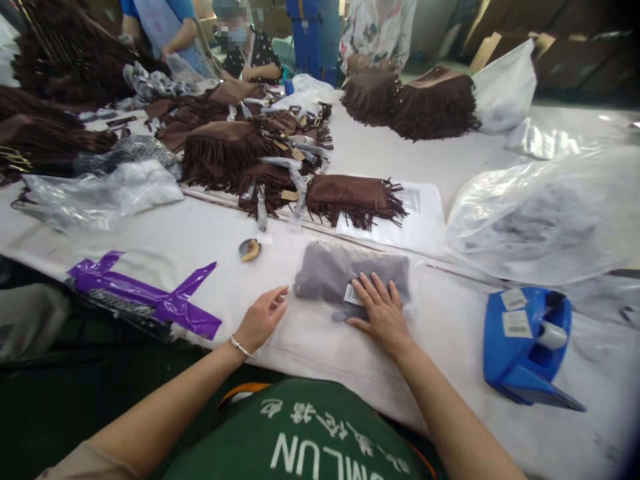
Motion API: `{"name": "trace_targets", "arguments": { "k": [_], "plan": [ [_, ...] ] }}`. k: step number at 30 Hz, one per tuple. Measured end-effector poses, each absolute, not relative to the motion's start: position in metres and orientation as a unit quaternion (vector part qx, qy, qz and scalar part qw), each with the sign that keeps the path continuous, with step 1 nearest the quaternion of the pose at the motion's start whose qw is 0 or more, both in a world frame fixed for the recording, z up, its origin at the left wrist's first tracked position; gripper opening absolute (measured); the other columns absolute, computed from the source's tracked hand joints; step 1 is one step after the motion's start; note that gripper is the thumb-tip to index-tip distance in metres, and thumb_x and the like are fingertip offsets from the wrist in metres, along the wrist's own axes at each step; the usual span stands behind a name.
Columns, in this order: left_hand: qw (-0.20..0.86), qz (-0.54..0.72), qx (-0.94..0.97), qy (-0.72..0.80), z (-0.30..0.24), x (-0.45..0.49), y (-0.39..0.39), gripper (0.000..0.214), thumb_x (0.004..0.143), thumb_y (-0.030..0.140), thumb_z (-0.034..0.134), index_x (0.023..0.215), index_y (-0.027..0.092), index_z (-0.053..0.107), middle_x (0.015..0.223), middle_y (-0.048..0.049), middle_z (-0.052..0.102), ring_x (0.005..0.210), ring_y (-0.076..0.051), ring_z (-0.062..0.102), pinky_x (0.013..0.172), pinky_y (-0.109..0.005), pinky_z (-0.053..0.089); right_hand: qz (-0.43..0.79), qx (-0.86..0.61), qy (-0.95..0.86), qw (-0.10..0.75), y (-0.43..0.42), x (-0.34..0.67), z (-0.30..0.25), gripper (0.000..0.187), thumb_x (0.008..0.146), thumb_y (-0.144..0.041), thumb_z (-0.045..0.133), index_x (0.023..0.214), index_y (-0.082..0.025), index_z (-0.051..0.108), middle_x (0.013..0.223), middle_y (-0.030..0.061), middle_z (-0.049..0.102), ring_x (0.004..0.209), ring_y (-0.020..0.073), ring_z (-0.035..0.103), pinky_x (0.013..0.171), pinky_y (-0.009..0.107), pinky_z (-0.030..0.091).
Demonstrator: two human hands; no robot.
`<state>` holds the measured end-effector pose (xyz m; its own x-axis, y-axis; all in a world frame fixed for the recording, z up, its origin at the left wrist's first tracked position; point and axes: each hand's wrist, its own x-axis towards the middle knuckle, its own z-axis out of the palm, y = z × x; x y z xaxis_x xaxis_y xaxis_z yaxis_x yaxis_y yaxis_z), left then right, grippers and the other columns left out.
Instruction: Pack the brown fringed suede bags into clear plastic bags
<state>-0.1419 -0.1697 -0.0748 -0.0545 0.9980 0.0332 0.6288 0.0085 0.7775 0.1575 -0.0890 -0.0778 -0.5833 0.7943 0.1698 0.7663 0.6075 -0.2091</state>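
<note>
A clear plastic bag with a folded grey item inside (pixel 335 273) lies flat on the white table (pixel 210 233) in front of me. It carries a small barcode sticker (pixel 353 295). My right hand (pixel 381 312) rests flat on the bag's near right part, fingers stretched out beside the sticker. To the left of the bag, my left hand (pixel 261 320) hovers just above the table, fingers loosely apart, holding nothing. A thin bracelet sits on that wrist.
A blue tape dispenser (pixel 525 343) stands at the right. Purple tape strips (pixel 145 297) cling to the table's left edge. Brown fringed bags (pixel 260 157) are piled behind, one (pixel 353 197) closest. Large plastic bags (pixel 545 217) lie right. Other people work at the far side.
</note>
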Motion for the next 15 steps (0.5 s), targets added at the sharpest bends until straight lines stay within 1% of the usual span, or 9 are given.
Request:
{"name": "trace_targets", "arguments": {
  "k": [2, 3, 5, 7, 10, 13, 15],
  "plan": [
    [0.351, 0.325, 0.546, 0.687, -0.074, -0.138, -0.165, 0.046, 0.087, 0.041, 0.051, 0.127, 0.018, 0.047, 0.112, -0.0076, 0.062, 0.084, -0.016, 0.061, 0.077, -0.031, 0.051, 0.058, -0.449, -0.882, 0.133, -0.091, 0.16, -0.089, 0.088, 0.078, -0.058, 0.059, 0.146, -0.026, 0.012, 0.15, 0.0072, 0.026, 0.14, 0.0277, 0.016, 0.112, 0.058, 0.01],
    [0.384, 0.324, 0.518, 0.693, -0.074, -0.137, -0.162, 0.051, 0.085, 0.045, 0.053, 0.127, 0.017, 0.046, 0.107, -0.0071, 0.063, 0.078, -0.015, 0.061, 0.072, -0.029, 0.051, 0.063, -0.45, -0.88, 0.136, -0.092, 0.163, -0.091, 0.09, 0.078, -0.058, 0.058, 0.146, -0.025, 0.01, 0.15, 0.0078, 0.026, 0.14, 0.0275, 0.015, 0.112, 0.057, 0.01],
    [0.439, 0.309, 0.475, 0.697, -0.074, -0.134, -0.156, 0.058, 0.082, 0.052, 0.055, 0.125, 0.014, 0.047, 0.092, -0.0051, 0.065, 0.069, -0.014, 0.059, 0.064, -0.026, 0.047, 0.074, -0.447, -0.881, 0.134, -0.093, 0.167, -0.089, 0.092, 0.077, -0.059, 0.058, 0.147, -0.024, 0.009, 0.15, 0.0085, 0.026, 0.14, 0.0277, 0.015, 0.112, 0.056, 0.01],
    [0.483, 0.287, 0.437, 0.702, -0.073, -0.132, -0.15, 0.062, 0.078, 0.057, 0.057, 0.12, 0.013, 0.049, 0.075, -0.0018, 0.063, 0.063, -0.014, 0.057, 0.058, -0.024, 0.044, 0.081, -0.445, -0.884, 0.123, -0.093, 0.169, -0.085, 0.093, 0.076, -0.06, 0.059, 0.147, -0.024, 0.01, 0.15, 0.008, 0.025, 0.14, 0.028, 0.014, 0.113, 0.056, 0.009],
    [0.52, 0.264, 0.398, 0.708, -0.071, -0.128, -0.145, 0.064, 0.071, 0.06, 0.063, 0.111, 0.011, 0.053, 0.064, 0.0019, 0.058, 0.055, -0.013, 0.052, 0.051, -0.021, 0.039, 0.084, -0.444, -0.886, 0.106, -0.092, 0.17, -0.083, 0.092, 0.075, -0.059, 0.061, 0.146, -0.025, 0.013, 0.151, 0.0067, 0.024, 0.14, 0.0284, 0.014, 0.113, 0.055, 0.007],
    [0.552, 0.232, 0.376, 0.707, -0.066, -0.126, -0.148, 0.062, 0.068, 0.062, 0.065, 0.104, 0.012, 0.057, 0.059, 0.0041, 0.053, 0.046, -0.009, 0.045, 0.042, -0.019, 0.032, 0.082, -0.438, -0.89, 0.1, -0.092, 0.17, -0.085, 0.091, 0.075, -0.057, 0.063, 0.146, -0.025, 0.016, 0.15, 0.0063, 0.025, 0.14, 0.0288, 0.014, 0.113, 0.055, 0.006],
    [0.591, 0.21, 0.354, 0.694, -0.062, -0.124, -0.154, 0.057, 0.068, 0.062, 0.065, 0.097, 0.013, 0.059, 0.058, 0.0037, 0.055, 0.043, -0.009, 0.044, 0.039, -0.019, 0.03, 0.077, -0.435, -0.892, 0.097, -0.093, 0.17, -0.086, 0.089, 0.075, -0.057, 0.062, 0.145, -0.025, 0.018, 0.15, 0.0058, 0.025, 0.14, 0.0288, 0.014, 0.113, 0.055, 0.006]
  ]
}}
